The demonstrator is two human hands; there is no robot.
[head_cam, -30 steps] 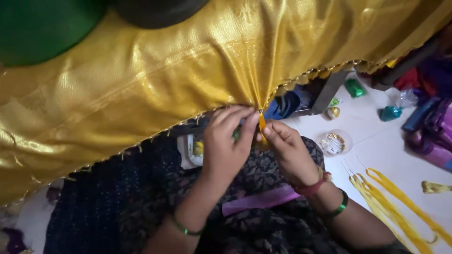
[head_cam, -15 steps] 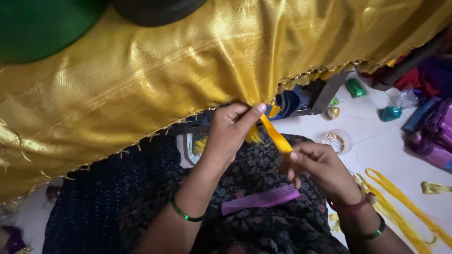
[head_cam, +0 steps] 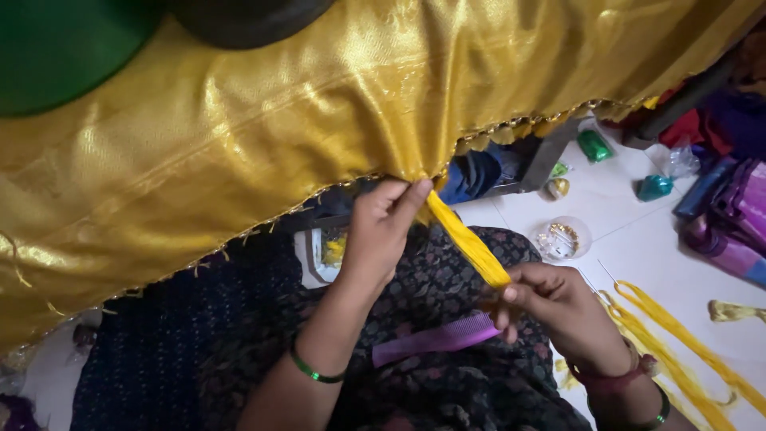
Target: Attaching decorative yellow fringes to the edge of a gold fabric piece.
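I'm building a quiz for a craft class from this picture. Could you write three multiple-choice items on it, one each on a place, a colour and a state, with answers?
1. Where does the purple comb lie?
A. on the person's lap
B. on the white floor
C. on top of the gold fabric

2. What colour is the bundle of threads held between the hands?
A. green
B. yellow
C. purple

3. How does the bundle run between the hands?
A. coiled in a ball
B. hanging loose
C. stretched straight

Answers: 1 A, it rests on the dark patterned cloth over the lap. 2 B, it nearly matches the gold fabric. 3 C, the left hand pinches it at the fabric's edge and the right hand holds it lower down.
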